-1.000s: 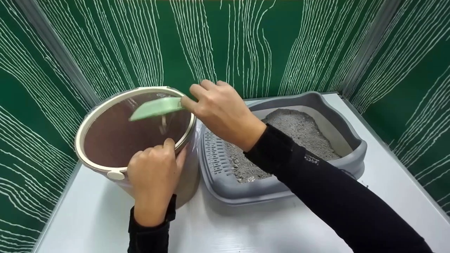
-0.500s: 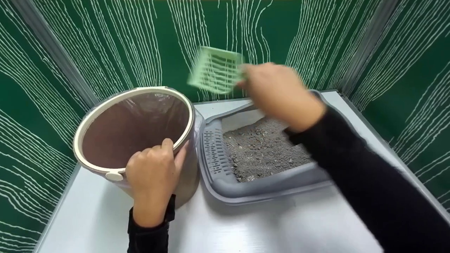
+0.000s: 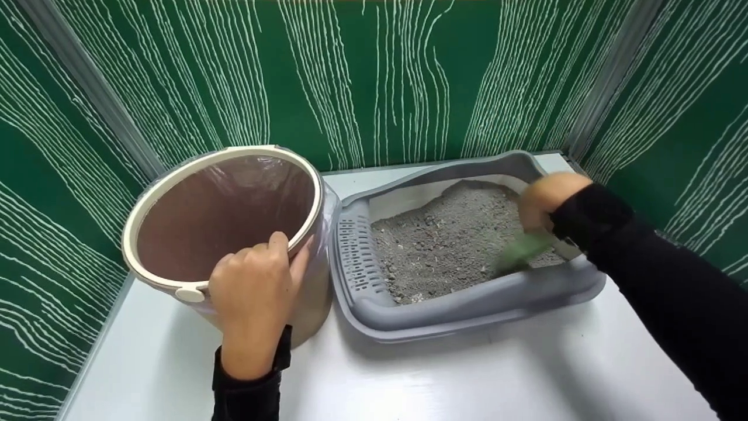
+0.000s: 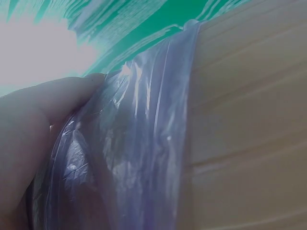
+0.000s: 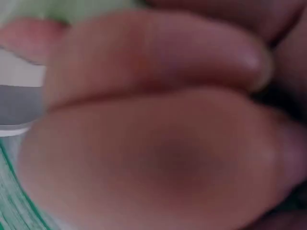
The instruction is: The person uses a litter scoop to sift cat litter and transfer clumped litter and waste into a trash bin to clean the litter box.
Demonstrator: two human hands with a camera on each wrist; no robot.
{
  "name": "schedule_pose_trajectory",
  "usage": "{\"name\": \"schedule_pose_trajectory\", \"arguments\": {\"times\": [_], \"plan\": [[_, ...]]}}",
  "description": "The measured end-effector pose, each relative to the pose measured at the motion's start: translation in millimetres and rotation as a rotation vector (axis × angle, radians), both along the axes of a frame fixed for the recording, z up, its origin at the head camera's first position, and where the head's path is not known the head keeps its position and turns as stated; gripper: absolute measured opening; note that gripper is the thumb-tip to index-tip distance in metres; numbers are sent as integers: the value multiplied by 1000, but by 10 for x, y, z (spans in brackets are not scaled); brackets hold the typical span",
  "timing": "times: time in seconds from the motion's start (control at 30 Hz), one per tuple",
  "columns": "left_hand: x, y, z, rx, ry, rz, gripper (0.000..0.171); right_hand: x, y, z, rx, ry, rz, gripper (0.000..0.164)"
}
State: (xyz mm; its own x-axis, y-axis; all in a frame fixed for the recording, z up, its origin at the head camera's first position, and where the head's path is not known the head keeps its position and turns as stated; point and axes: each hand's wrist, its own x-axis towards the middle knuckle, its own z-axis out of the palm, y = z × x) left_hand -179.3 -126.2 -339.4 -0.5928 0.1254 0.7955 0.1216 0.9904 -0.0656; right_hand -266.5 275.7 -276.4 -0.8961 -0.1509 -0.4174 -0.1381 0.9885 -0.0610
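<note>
My left hand (image 3: 252, 304) grips the near right rim of a round bin (image 3: 133, 234), which tilts a little toward me. A thin clear plastic bag (image 4: 148, 129) lines the bin and folds down over its outside in the left wrist view. My right hand (image 3: 543, 199), blurred, holds a green slotted litter scoop (image 3: 523, 251) by its handle. The scoop's head is down at the litter (image 3: 444, 240) in the near right part of a grey litter box (image 3: 456, 316). Curled fingers (image 5: 158, 62) fill the right wrist view, with a blurred bit of green above them.
The bin and the litter box stand side by side on a white table (image 3: 374, 380), nearly touching. A perforated step (image 3: 357, 254) forms the box's left end. Green walls (image 3: 403, 76) with white wavy lines close off the back and both sides.
My right hand has carried the scoop from over the bin, up past the back of the litter box, and down to the litter at its right. The left hand stays on the bin's rim.
</note>
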Motion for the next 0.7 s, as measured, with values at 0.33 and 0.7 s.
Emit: {"name": "schedule_pose_trajectory", "arguments": {"times": [0.33,0.7], "plan": [[20,-23,0,-1,-6,8,46,-279,-21,-475,222,-188,154,32],[9,-8,1,-7,-13,1,47,-341,60,-539,339,-217,233,30]]}}
